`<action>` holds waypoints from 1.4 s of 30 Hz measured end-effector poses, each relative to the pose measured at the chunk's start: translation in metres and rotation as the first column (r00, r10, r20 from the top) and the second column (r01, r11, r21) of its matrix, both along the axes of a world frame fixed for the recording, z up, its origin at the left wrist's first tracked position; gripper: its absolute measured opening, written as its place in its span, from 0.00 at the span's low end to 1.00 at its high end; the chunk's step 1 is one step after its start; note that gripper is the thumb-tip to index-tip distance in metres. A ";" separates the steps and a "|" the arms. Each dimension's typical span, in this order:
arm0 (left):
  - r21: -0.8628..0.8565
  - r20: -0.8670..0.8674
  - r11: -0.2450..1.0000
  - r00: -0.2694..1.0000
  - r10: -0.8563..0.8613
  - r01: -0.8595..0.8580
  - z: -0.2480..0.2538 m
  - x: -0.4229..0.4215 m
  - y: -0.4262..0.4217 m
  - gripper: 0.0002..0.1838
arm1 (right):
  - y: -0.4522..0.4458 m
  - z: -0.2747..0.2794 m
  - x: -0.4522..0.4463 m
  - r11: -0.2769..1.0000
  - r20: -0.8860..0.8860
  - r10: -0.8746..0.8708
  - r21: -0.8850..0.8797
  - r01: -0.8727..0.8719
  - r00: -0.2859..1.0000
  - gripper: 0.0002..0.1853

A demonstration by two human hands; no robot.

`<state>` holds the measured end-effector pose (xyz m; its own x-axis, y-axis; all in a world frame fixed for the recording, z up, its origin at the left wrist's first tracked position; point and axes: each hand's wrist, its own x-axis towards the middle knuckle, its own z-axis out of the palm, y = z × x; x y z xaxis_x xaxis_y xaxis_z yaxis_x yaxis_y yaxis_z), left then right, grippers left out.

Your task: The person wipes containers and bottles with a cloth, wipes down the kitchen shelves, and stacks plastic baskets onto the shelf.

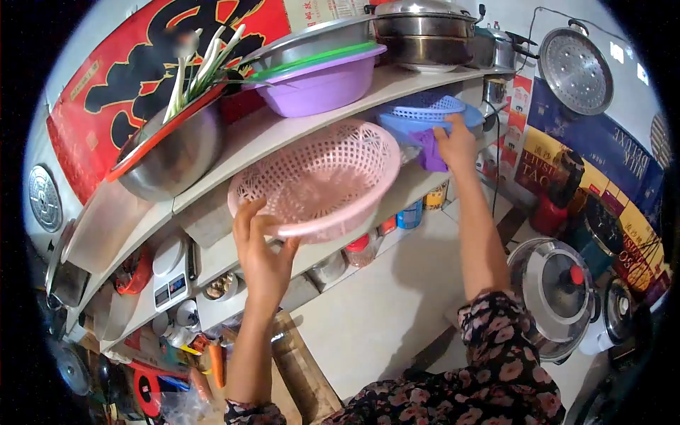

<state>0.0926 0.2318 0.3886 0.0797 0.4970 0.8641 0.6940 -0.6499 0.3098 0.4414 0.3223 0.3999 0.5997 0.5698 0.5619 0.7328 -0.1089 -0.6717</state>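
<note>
My left hand point(263, 244) grips the near rim of a pink plastic colander point(322, 230), thumb and fingers closed at its edge. The colander is tilted toward me, and its perforated inside shows nothing in it. My right hand point(457, 145) is closed on a bunched purple cloth point(431, 152), just in front of a blue basin point(411, 129) on the lower shelf. Its fingers reach the basin's edge; whether they press on it I cannot tell. A smaller blue basket point(428, 110) sits inside that basin.
Above, the upper shelf point(248, 145) bears a purple basin point(319, 85), a steamer pot point(425, 35) and a steel bowl point(177, 152) with scallions. A kitchen scale point(171, 273) stands lower left. Lidded pots point(552, 283) are on the right, and a cardboard box point(304, 368) is below.
</note>
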 end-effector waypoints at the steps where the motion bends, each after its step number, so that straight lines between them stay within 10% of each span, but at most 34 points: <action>1: -0.015 -0.031 1.000 0.999 -0.018 0.018 0.003 -0.004 -0.014 0.20 | -0.014 -0.002 0.000 0.998 0.043 0.020 0.051 -0.022 0.999 0.21; 18: -0.087 -0.180 0.984 0.969 -0.169 0.155 0.004 -0.036 -0.104 0.21 | -0.242 0.021 -0.123 0.950 0.020 0.203 0.237 -0.202 0.979 0.13; 27: 0.061 0.048 0.984 0.984 -0.170 0.167 -0.027 -0.025 -0.077 0.17 | -0.247 0.010 -0.156 0.591 -0.220 0.803 0.170 -0.788 0.554 0.32; 35: 0.199 0.077 0.980 0.997 -0.004 -0.012 -0.016 0.001 -0.009 0.19 | -0.212 -0.022 -0.128 0.726 -0.295 0.687 0.237 -0.646 0.664 0.19; 42: 0.210 0.159 0.976 0.987 0.031 -0.064 -0.011 0.016 0.027 0.19 | -0.070 -0.061 -0.041 0.672 -0.569 0.587 0.739 0.046 0.576 0.10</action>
<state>0.1084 0.2586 0.3774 -0.0813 0.2996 0.9506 0.6807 -0.6800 0.2725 0.4003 0.2523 0.3393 0.8303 0.4807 0.2820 -0.1316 0.6607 -0.7390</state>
